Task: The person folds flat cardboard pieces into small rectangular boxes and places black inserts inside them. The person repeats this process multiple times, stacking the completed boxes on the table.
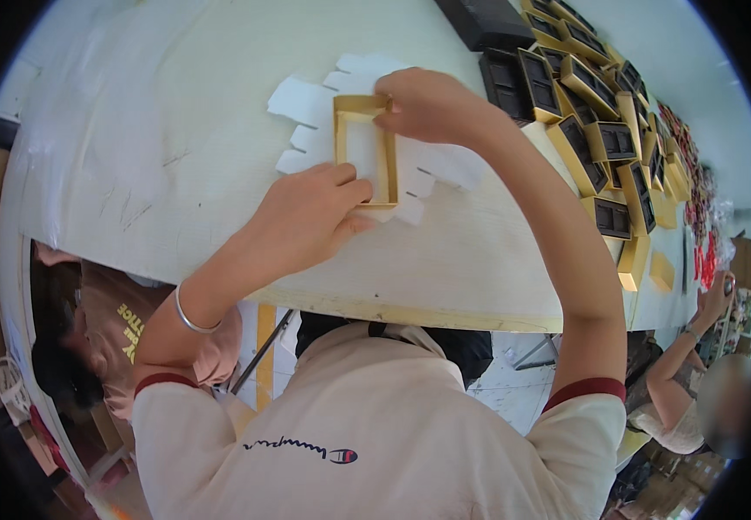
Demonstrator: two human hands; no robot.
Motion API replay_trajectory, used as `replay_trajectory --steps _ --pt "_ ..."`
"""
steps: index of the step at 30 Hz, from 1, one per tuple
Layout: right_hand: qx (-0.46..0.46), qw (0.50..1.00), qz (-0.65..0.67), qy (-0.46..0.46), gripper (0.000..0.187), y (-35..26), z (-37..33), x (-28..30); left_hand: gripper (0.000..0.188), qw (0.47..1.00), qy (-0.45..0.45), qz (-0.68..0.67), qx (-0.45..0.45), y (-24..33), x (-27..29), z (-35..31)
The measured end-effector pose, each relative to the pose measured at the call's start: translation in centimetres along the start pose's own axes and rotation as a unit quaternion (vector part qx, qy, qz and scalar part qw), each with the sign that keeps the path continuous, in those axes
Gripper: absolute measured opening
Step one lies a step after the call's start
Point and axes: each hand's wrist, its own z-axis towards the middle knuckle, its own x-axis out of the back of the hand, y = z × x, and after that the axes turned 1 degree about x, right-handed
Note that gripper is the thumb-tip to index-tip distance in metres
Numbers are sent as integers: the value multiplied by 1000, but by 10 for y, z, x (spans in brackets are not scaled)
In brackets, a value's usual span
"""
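A rectangular gold cardboard box point(388, 165) stands in front of me with its pale inside facing up. Under and around it spreads a white paper sheet point(302, 102) with slits and flaps along its edges. My left hand point(319, 208) is closed on the near left corner of the box, fingertips curled over the wall to the inside. At the far right corner my right hand point(427, 104) pinches the wall, thumb within and fingers outside. Parts of both corners are hidden behind my fingers.
A heap of gold boxes with dark compartmented inserts point(609, 139) covers the table's right side. Behind it lies a black box point(485, 24). Red items point(706, 260) lie farther right. One person point(674, 390) is at the right, another point(107, 338) at the left.
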Motion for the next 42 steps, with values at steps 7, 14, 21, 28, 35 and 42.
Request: replay_trajectory --steps 7,14,21,28,35,42 --pt "-46 992 -29 -115 17 -25 30 14 34 997 20 74 21 5 -3 2" --pt "-48 994 -35 -89 19 -27 29 7 33 982 104 152 29 4 -18 5" --pt "-116 982 65 135 38 76 -48 33 28 987 147 66 -24 -2 16 -1" --pt "-15 971 -187 146 11 116 -110 -13 58 1000 -11 -20 5 -26 22 16" --pt "-2 971 -129 200 18 118 -107 6 68 998 40 -51 29 -34 9 14" --pt "-51 946 202 246 27 93 -123 45 74 987 8 -124 101 -36 18 14"
